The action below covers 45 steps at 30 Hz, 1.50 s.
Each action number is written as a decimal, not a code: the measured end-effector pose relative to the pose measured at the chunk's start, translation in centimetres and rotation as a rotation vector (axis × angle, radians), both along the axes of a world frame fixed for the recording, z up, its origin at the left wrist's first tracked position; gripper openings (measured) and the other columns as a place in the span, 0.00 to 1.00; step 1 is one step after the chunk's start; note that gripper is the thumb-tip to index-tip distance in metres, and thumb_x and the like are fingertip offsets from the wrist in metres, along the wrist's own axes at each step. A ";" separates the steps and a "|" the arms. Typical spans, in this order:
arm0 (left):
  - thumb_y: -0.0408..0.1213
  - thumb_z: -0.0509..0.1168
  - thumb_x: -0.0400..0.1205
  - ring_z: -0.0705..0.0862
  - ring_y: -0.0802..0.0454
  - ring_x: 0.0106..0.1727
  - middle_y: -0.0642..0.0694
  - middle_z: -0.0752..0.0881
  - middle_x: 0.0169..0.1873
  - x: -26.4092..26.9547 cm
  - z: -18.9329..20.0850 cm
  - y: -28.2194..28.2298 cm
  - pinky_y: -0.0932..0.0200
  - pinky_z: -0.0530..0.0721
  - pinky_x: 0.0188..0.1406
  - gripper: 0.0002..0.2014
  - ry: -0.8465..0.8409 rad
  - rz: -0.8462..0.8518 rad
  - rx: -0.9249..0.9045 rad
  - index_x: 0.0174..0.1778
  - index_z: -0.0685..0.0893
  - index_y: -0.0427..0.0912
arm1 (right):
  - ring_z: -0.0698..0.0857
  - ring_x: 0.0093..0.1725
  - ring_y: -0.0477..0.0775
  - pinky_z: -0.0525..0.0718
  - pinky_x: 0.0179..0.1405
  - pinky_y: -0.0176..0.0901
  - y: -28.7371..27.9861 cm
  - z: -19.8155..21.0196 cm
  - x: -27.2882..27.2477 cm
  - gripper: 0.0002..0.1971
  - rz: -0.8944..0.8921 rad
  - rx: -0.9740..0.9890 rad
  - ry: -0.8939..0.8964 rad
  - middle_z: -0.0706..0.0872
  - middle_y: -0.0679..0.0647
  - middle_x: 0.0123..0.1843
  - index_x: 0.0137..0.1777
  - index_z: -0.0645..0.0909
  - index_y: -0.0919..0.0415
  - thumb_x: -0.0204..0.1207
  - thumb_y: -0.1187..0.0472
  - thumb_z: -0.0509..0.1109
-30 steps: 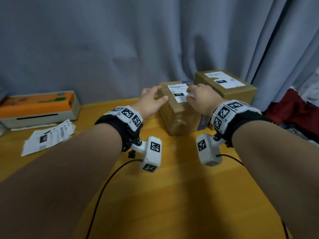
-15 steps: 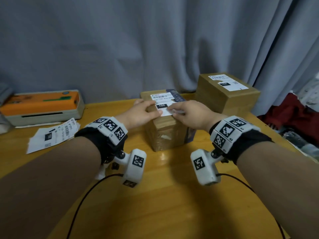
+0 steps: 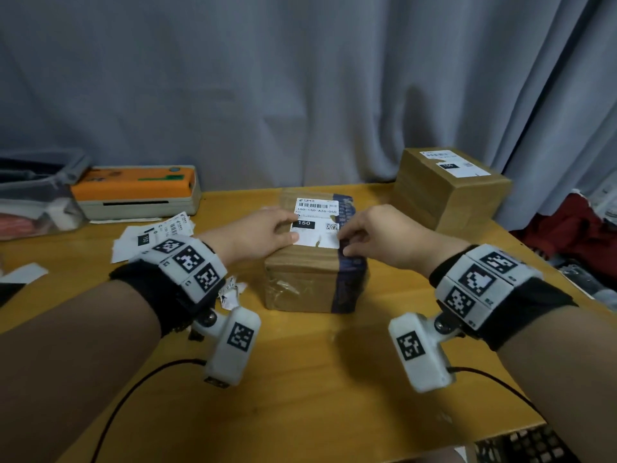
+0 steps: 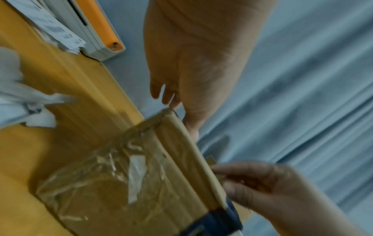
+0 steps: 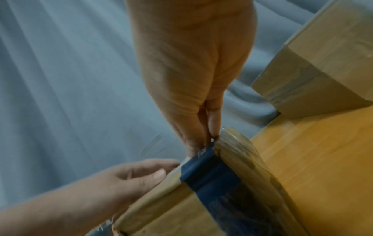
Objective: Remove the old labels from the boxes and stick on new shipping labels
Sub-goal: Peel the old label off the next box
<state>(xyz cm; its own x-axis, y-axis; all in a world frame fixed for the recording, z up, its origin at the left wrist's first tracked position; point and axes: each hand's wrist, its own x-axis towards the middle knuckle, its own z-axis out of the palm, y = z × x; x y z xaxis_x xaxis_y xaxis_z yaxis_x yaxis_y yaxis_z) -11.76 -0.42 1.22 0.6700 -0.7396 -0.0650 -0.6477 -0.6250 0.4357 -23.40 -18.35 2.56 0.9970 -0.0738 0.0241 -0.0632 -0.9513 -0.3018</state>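
Note:
A small cardboard box [image 3: 300, 282] with a dark blue tape band stands mid-table. On its top sits a white shipping label [image 3: 317, 215] with a barcode and a torn near edge. My left hand [image 3: 283, 228] lies flat on the box top, fingertips on the label's left edge; in the right wrist view the left hand [image 5: 141, 172] is relaxed. My right hand [image 3: 345, 243] pinches the label's near right corner with thumb and forefinger, which the right wrist view [image 5: 210, 137] shows pressed together. A second, larger box [image 3: 450, 202] with its own label [image 3: 455, 165] stands at the back right.
An orange and grey label printer [image 3: 137, 192] sits at the back left, with loose printed labels [image 3: 157, 233] in front of it. Torn paper scraps [image 3: 230, 292] lie by my left wrist. A clear plastic bin [image 3: 33, 195] is far left. A grey curtain [image 3: 300, 78] hangs behind.
Both hands have drawn the small box away from the larger box and toward me. They now sit at the label's near edge, left flat, right pinching.

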 end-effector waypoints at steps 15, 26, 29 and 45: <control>0.71 0.62 0.64 0.46 0.48 0.84 0.54 0.35 0.82 1.7 -2.0 -1.4 0.50 0.50 0.80 0.50 0.185 -0.058 0.029 0.82 0.52 0.61 | 0.82 0.56 0.57 0.79 0.55 0.52 0.7 0.4 2.0 0.13 0.200 -0.487 0.051 0.83 0.53 0.56 0.54 0.84 0.59 0.83 0.55 0.60; 0.66 0.65 0.67 0.47 0.50 0.84 0.56 0.39 0.83 2.4 -2.0 -1.8 0.53 0.51 0.80 0.46 0.197 -0.097 -0.009 0.81 0.56 0.61 | 0.82 0.50 0.54 0.79 0.50 0.48 -0.1 1.1 2.7 0.11 0.176 -0.404 0.061 0.89 0.53 0.49 0.49 0.87 0.58 0.77 0.52 0.68; 0.66 0.66 0.67 0.47 0.51 0.83 0.57 0.39 0.83 2.6 -2.1 -1.9 0.53 0.50 0.80 0.46 0.199 -0.107 -0.018 0.81 0.57 0.61 | 0.81 0.47 0.55 0.80 0.48 0.49 0.4 1.3 3.1 0.12 0.196 -0.510 0.114 0.88 0.55 0.48 0.48 0.86 0.58 0.79 0.51 0.65; 0.67 0.55 0.77 0.57 0.36 0.77 0.44 0.58 0.81 0.9 -0.6 -2.7 0.45 0.61 0.75 0.35 -0.242 -0.074 0.274 0.80 0.59 0.63 | 0.83 0.49 0.61 0.74 0.39 0.47 1.2 0.1 3.3 0.10 0.160 -0.698 0.048 0.85 0.59 0.52 0.51 0.82 0.64 0.82 0.62 0.59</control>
<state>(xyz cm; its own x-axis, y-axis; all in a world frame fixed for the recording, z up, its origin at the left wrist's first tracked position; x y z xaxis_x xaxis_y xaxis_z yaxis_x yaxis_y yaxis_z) -10.88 -3.08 0.63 0.6356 -0.7636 -0.1138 -0.7592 -0.6450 0.0876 -20.15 -17.11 2.70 0.9954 0.0903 -0.0319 0.0957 -0.9200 0.3800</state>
